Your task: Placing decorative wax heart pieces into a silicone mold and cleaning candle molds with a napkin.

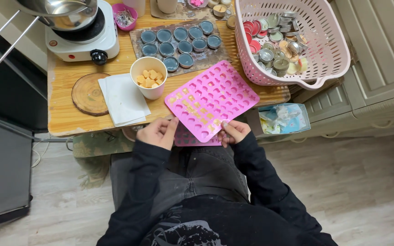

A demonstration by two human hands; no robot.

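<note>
A pink silicone mould (210,98) with many small cavities, some holding yellowish pieces, lies tilted across the wooden table's (64,114) front edge. My left hand (158,132) grips its near left corner. My right hand (233,132) pinches its near edge. A second pink mould (185,138) shows underneath, between my hands. A white paper cup (148,77) of orange-yellow chunks stands just behind the mould's left corner.
A tray (137,43) of round tins filled with dark wax sits at the back. A pink basket (318,59) of tins stands right. A hot plate (80,43) with a steel pot, a wooden coaster (87,94) and white napkins (124,100) lie left.
</note>
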